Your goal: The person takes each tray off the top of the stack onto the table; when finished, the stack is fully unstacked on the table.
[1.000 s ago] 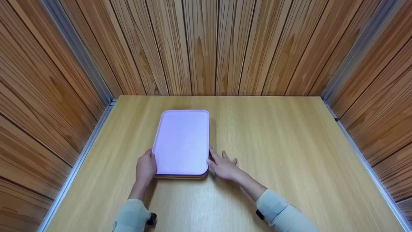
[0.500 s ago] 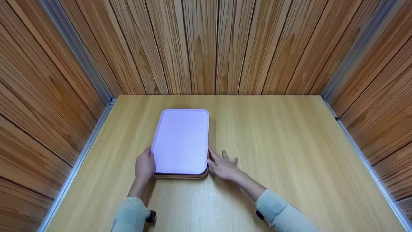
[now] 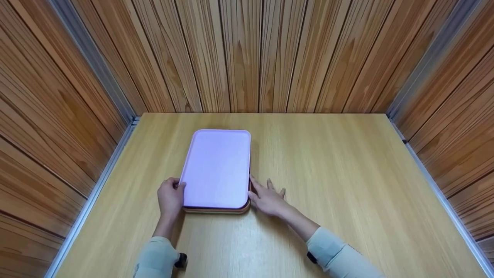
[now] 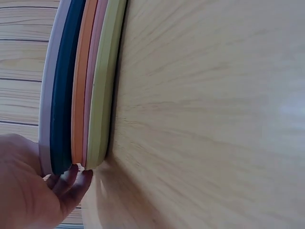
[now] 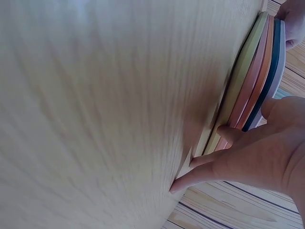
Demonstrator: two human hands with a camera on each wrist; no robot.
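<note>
A stack of several rounded rectangular trays lies left of the table's middle. The lilac tray (image 3: 217, 170) tops it; below show a dark teal tray (image 4: 66, 86), an orange tray (image 4: 81, 105), a pink tray (image 5: 251, 78) and a yellow-green tray (image 4: 102, 95). My left hand (image 3: 170, 196) pinches the lilac tray's left rim, thumb on top, fingers curled beside the lower edges. Along the right side, my right hand (image 3: 268, 198) lies with fingers spread and fairly straight. Its thumb is at the upper edges, one finger touches the stack's side, and other fingertips rest on the table.
The pale wooden table (image 3: 339, 185) is bounded by wood-plank walls (image 3: 247, 58) at the back and both sides. Metal rails (image 3: 92, 204) run along the side edges. Both forearms come in from the front in light sleeves (image 3: 158, 256).
The lilac tray has slid slightly left over the lower trays, showing more of their right edge. My left hand has shifted a little left with it; the right hand stays in place.
</note>
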